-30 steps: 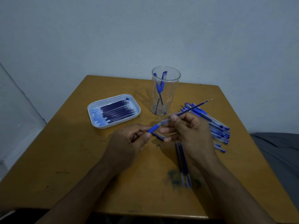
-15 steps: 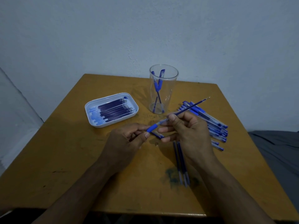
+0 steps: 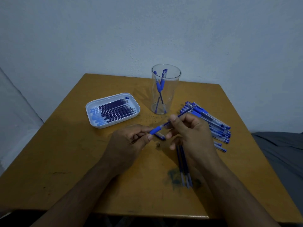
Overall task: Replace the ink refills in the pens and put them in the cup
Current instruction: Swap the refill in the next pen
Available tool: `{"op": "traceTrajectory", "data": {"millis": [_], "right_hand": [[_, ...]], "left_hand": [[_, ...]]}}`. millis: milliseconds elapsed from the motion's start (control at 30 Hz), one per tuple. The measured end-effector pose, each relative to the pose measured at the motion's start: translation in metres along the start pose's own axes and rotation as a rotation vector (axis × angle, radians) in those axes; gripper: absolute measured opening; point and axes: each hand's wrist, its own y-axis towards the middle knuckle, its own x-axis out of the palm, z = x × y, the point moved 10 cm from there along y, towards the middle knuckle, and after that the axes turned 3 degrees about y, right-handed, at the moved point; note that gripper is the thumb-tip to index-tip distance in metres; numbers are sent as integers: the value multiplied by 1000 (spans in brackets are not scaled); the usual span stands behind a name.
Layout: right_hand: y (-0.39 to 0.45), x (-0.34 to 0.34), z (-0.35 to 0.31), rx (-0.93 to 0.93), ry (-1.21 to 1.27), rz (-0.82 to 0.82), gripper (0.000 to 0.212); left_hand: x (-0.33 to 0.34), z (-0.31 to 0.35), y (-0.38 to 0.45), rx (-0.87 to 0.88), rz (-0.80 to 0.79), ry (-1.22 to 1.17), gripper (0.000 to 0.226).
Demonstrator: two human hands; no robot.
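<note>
Pens (image 3: 159,82): two stand in the cup (image 3: 165,89); many wait at the counter's (image 3: 65,161) right edge; both hands' fingers (image 3: 173,119) pinch one pen's refill (image 3: 182,114).

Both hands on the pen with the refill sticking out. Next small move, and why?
Probably slide the refill on along the pen's line. The left hand pinches the blue grip; the right hand pinches the refill, which sticks far out toward the pile of pens. A small metal tip lies loose on the table.
</note>
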Motion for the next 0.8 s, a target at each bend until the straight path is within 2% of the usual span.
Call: {"op": "traceTrajectory", "data": {"millis": [133, 233, 333, 433, 567, 633, 800], "right_hand": [[-3, 9, 4, 53, -315, -115, 20], [3, 4, -3, -78, -681, -99, 25], [0, 26, -1, -205, -1093, -287, 25], [-6, 42, 13, -238, -1268, -421, 26], [-6, 49, 20, -255, -1348, -449, 23], [-4, 46, 17, -263, -1286, -419, 20], [6, 1, -12, -213, -791, -25, 9]], "left_hand": [[-1, -1, 0, -18, 3, -36, 24], [-2, -7, 1, -57, 25, -81, 21], [-1, -12, 1, -79, 28, -71, 18], [-1, -10, 1, -71, 24, -65, 19], [0, -11, 1, -60, 16, -60, 19], [1, -11, 1, -57, 13, -55, 20], [4, -9, 1, -28, -5, -45, 23]]}}
